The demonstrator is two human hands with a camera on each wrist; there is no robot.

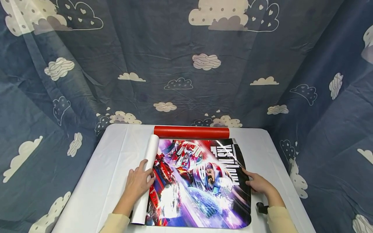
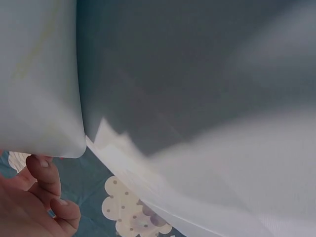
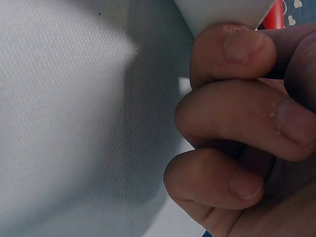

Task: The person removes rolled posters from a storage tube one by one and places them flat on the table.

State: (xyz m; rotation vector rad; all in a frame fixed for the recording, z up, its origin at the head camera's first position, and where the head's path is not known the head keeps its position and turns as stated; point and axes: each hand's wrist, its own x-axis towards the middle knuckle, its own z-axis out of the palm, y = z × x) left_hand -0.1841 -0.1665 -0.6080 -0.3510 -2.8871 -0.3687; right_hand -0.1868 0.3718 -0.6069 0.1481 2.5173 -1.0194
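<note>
A glossy racing poster (image 1: 201, 191) lies partly unrolled on the white table, printed with red cars and a helmeted driver. Its left end stays rolled as a white tube (image 1: 141, 207). My left hand (image 1: 137, 183) holds this roll from the left side, its fingers bent against the paper. In the left wrist view, curled fingertips (image 2: 45, 173) meet the edge of the white paper. At the poster's right edge, my right hand (image 1: 260, 186) pinches the sheet between thumb and index finger. The right wrist view shows its other fingers (image 3: 232, 118) curled beneath the white underside.
A red tube (image 1: 191, 132) lies along the far edge of the white table (image 1: 116, 161), just behind the poster. Dark blue cloth (image 1: 163, 42) with cloud prints hangs behind and on both sides. A small black object (image 1: 262, 208) sits by the right wrist.
</note>
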